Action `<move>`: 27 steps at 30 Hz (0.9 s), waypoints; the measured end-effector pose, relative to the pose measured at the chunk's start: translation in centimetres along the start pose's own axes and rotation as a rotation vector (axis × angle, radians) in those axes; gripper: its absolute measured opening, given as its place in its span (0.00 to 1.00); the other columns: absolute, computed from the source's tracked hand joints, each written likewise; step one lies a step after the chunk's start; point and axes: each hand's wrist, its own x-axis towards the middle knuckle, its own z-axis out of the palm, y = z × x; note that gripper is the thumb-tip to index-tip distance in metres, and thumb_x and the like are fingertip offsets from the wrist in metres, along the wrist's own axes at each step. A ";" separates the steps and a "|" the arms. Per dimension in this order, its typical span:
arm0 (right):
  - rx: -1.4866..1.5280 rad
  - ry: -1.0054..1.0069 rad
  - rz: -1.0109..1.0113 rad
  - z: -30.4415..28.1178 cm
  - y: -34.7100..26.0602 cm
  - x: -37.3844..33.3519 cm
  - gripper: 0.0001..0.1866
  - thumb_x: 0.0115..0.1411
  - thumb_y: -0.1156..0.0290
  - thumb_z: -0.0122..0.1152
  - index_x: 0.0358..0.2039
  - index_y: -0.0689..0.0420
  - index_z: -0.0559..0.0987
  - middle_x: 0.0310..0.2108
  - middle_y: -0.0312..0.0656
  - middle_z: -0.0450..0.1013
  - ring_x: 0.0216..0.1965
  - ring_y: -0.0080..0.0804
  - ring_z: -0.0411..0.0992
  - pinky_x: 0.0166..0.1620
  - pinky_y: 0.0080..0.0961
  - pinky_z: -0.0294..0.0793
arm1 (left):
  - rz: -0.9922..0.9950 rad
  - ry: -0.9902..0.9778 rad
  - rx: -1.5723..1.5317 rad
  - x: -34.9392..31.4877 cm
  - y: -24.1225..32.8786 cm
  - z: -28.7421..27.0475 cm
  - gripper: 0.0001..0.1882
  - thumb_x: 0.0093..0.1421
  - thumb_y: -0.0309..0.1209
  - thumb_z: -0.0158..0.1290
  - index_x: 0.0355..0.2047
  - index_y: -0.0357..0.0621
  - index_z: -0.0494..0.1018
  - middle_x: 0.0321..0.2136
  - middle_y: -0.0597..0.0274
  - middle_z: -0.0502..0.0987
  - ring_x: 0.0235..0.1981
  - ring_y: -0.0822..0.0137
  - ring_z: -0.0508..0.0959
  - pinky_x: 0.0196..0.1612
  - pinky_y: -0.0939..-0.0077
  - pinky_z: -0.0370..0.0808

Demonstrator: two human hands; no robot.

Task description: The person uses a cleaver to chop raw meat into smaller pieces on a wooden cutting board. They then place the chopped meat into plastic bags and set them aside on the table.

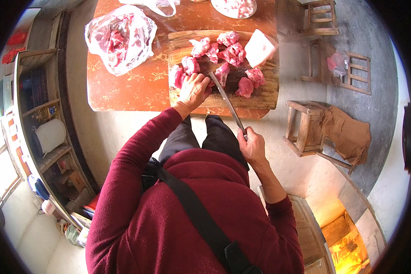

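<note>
In my right hand (253, 147) is the handle of a long knife (227, 100). Its narrow blade slants up and left over the wooden cutting board (269, 86), with the tip beside a piece of raw meat (222, 73). My left hand (195, 92) rests at the board's near left part, its fingers curled down on a chunk of meat (176, 76) partly hidden beneath them. More red chunks (233, 54) lie across the board. A pale slab of fat or skin (260, 48) sits at its far right corner.
Left of the board, a clear plastic bag (120, 39) of meat lies on the reddish table (123, 96). A plate (235, 8) of meat stands at the far edge. Wooden stools (301, 128) and chairs stand right; shelves (45, 114) line the left wall.
</note>
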 end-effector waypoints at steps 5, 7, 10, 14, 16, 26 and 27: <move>-0.094 -0.094 0.043 1.2 -0.9 1.0 0.16 0.59 0.62 0.49 0.21 0.62 0.70 0.16 0.56 0.69 0.22 0.56 0.70 0.26 0.46 0.69 | -0.047 -0.065 0.002 -0.7 0.1 0.6 0.16 0.40 0.29 0.59 0.31 0.45 0.69 0.30 0.61 0.67 0.37 0.59 0.68 0.38 0.65 0.64; -0.145 -0.056 -0.022 2.3 -1.1 2.2 0.17 0.59 0.62 0.48 0.21 0.62 0.71 0.17 0.56 0.70 0.23 0.56 0.70 0.27 0.47 0.69 | -0.052 -0.070 -0.029 -1.0 0.0 0.8 0.16 0.39 0.29 0.59 0.31 0.45 0.69 0.30 0.61 0.67 0.37 0.59 0.68 0.38 0.65 0.64; -0.146 -0.027 -0.049 3.7 -2.2 4.9 0.17 0.59 0.63 0.48 0.21 0.63 0.72 0.20 0.57 0.71 0.25 0.56 0.71 0.30 0.46 0.70 | -0.035 -0.071 -0.053 -1.0 -0.5 1.2 0.16 0.40 0.29 0.58 0.31 0.45 0.69 0.29 0.61 0.67 0.37 0.59 0.68 0.38 0.65 0.64; -0.166 -0.017 -0.022 3.7 -1.6 4.0 0.17 0.59 0.61 0.47 0.21 0.62 0.72 0.20 0.56 0.71 0.25 0.56 0.71 0.30 0.45 0.70 | -0.044 -0.014 -0.057 -1.0 -1.5 1.8 0.12 0.43 0.28 0.56 0.30 0.43 0.70 0.28 0.58 0.68 0.36 0.58 0.70 0.37 0.64 0.65; -0.205 -0.072 0.052 2.9 -1.1 2.7 0.17 0.59 0.60 0.48 0.22 0.62 0.72 0.19 0.57 0.71 0.25 0.57 0.71 0.30 0.46 0.70 | -0.143 0.025 -0.177 -0.7 -2.1 1.4 0.10 0.44 0.28 0.55 0.29 0.42 0.70 0.27 0.57 0.69 0.35 0.57 0.71 0.35 0.64 0.66; 0.280 0.105 0.106 -0.7 2.4 -1.8 0.15 0.59 0.66 0.52 0.20 0.63 0.69 0.09 0.46 0.63 0.11 0.31 0.63 0.18 0.30 0.60 | -0.837 -0.366 -1.968 1.2 -2.5 -2.0 0.14 0.61 0.29 0.45 0.47 0.38 0.67 0.33 0.63 0.75 0.34 0.72 0.74 0.41 0.79 0.71; 0.296 0.127 0.111 -0.9 2.5 -1.8 0.15 0.59 0.66 0.52 0.20 0.63 0.69 0.09 0.43 0.62 0.11 0.26 0.62 0.17 0.28 0.60 | -0.804 -0.342 -1.964 0.7 -2.9 -1.1 0.15 0.60 0.28 0.46 0.48 0.38 0.66 0.35 0.62 0.74 0.36 0.72 0.74 0.43 0.78 0.71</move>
